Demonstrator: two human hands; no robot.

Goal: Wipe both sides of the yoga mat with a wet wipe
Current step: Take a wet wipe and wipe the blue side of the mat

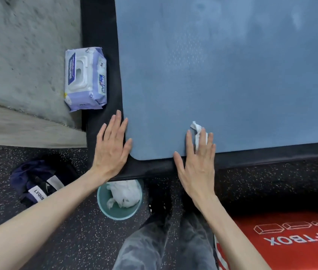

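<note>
Two flat hands worked the mat (232,75): left hand (113,145) pinned its corner against slipping, right hand (197,158) pressed the wipe (198,133) under straight fingers

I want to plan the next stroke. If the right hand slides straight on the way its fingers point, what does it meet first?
Only bare mat, it seems. The right hand presses the wipe flat, and nothing lies ahead up to the picture's top edge.

One blue yoga mat (232,75) laid out, two hands on it, left hand (113,145) and right hand (197,164), one wet wipe (198,135), one pack of wipes (85,78), one green bin (119,201), one dark bag (37,182), one red box (290,240).
</note>
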